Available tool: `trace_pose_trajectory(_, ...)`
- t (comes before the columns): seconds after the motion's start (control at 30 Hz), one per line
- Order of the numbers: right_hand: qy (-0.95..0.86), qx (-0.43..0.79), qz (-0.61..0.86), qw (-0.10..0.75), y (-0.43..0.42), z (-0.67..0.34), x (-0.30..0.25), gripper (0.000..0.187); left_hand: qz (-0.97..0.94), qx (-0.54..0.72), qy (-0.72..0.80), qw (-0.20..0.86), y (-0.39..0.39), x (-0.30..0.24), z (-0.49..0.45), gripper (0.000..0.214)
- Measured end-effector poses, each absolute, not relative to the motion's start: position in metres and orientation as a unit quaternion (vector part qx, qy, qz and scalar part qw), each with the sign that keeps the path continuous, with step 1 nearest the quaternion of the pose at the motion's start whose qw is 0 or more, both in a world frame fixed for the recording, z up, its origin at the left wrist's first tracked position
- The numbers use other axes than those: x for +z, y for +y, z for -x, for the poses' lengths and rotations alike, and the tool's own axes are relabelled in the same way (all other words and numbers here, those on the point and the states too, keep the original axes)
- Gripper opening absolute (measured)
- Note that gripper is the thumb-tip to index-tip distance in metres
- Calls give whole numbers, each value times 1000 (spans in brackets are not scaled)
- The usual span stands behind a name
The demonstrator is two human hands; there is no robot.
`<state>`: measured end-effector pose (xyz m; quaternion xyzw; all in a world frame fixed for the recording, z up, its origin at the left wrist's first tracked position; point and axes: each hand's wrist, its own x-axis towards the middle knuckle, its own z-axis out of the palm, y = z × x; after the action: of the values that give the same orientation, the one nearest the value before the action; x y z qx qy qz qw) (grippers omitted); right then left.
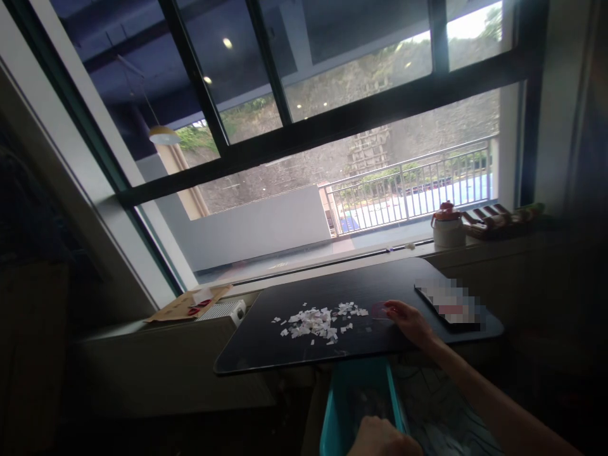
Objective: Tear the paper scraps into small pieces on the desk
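Small white paper scraps point(319, 321) lie scattered in a heap on a dark tabletop point(266, 348). My right hand point(409, 322) rests on the table just right of the scraps, its fingers closed on a small pinkish flat card point(380, 310) that touches the surface. My left hand point(382, 438) is low at the bottom edge, gripping the rim of a teal bin point(332, 411) held under the table's front edge. Its fingers are curled over the rim.
A dark flat device point(449, 307) lies on the table's right side. A white jar with a red lid point(448, 225) and a basket point(498, 221) stand on the windowsill. A cardboard piece point(183, 307) and a white box point(221, 311) sit on the left ledge.
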<state>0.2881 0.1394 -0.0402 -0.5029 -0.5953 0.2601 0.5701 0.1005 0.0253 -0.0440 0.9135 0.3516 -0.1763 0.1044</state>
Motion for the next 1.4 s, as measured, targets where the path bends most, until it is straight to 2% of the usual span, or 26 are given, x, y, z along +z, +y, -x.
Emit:
trace_pose_trajectory(0.3,-619,255,484,563,156,-283,-42,32,-933,-153,322,58,19,-11,-103,9)
trace_pose_trajectory(0.57,-664,236,487,515,142,-286,-40,24,-910,-62,374,171,25,-42,-103,8)
trace_pose_trajectory(0.7,-629,225,518,534,139,-290,-41,29,-891,-93,404,186,28,-37,-111,9)
trace_pose_trajectory(0.8,-616,218,538,532,139,-291,-43,31,-909,-145,352,170,25,-20,-114,18)
trace_pose_trajectory(0.93,-648,253,514,502,137,-291,-44,29,-934,-112,316,120,18,-2,-111,12)
trace_pose_trajectory(1.17,-594,223,569,524,134,-293,-38,31,-941,-107,302,108,17,-9,-107,14)
trace_pose_trajectory(1.4,-643,301,500,495,129,-290,-35,28,-939,-104,309,112,15,-9,-107,19)
